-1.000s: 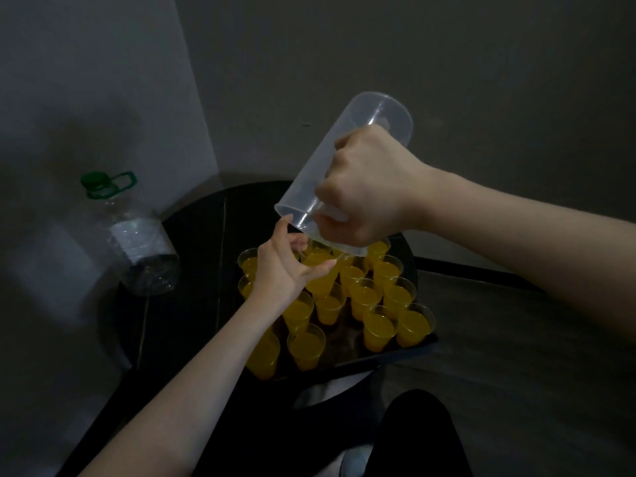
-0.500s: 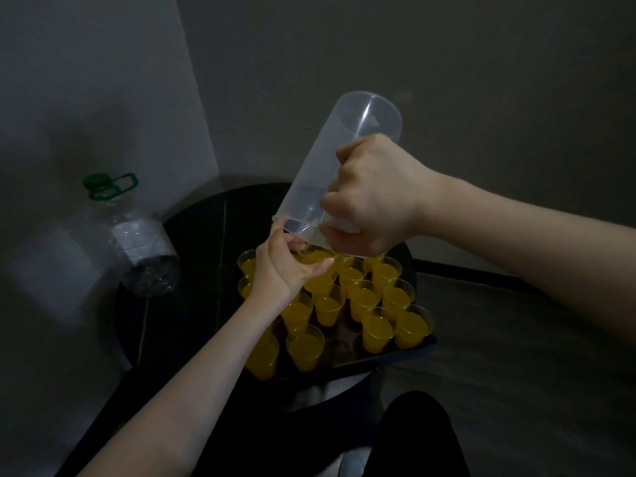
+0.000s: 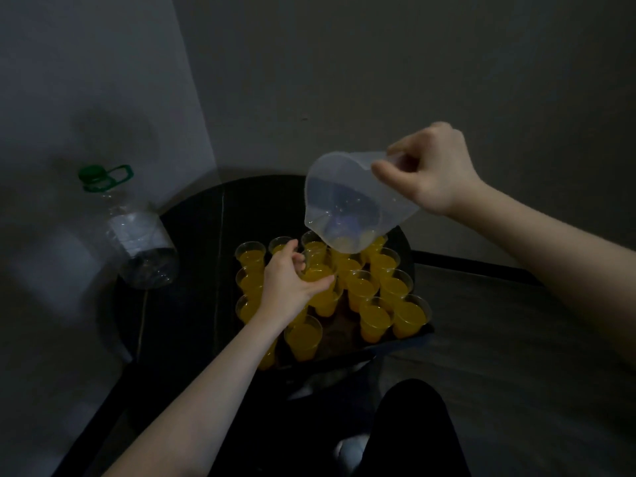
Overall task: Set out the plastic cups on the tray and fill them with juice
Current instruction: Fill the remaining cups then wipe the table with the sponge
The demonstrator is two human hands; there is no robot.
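Dim, murky, wide-angle edge distortion

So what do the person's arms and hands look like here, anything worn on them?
Both forearms are bare as far as the frame shows: no sleeves, gloves, watch or bracelet visible. The left hand and the right hand show no rings that I can make out, though the light is dim.

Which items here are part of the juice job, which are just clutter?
In the job:
clear jug, gripped by right hand
juice cups
cup held by left hand
black tray

Lying about:
empty bottle with green cap
round dark table
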